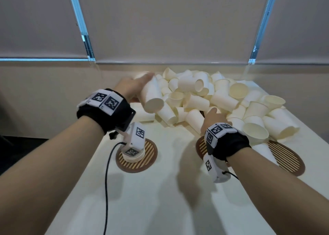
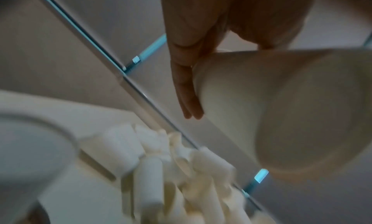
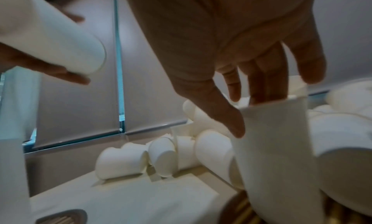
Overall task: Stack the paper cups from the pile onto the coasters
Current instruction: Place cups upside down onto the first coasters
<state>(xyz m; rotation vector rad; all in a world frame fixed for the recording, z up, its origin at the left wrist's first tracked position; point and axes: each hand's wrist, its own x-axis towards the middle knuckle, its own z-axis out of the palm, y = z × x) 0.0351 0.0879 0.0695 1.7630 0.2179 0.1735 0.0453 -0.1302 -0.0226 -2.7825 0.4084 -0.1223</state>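
A large pile of white paper cups (image 1: 213,96) covers the far half of the table. My left hand (image 1: 133,87) is raised at the pile's left edge and grips one paper cup (image 1: 152,97) on its side, mouth towards me; in the left wrist view its fingers (image 2: 187,92) lie along this cup (image 2: 281,116). My right hand (image 1: 212,116) reaches down onto a second cup (image 1: 194,122) at the middle coaster (image 1: 200,145). In the right wrist view its thumb and fingers (image 3: 261,77) hold that cup's (image 3: 275,148) top end. A short cup stack (image 1: 135,157) stands on the left coaster (image 1: 151,154).
A third brown striped coaster (image 1: 288,158) lies at the right, with loose cups spilling onto it. The pale table (image 1: 160,199) ends on the left near my forearm. A black cable (image 1: 106,181) hangs from the left wrist camera. Window blinds stand behind the pile.
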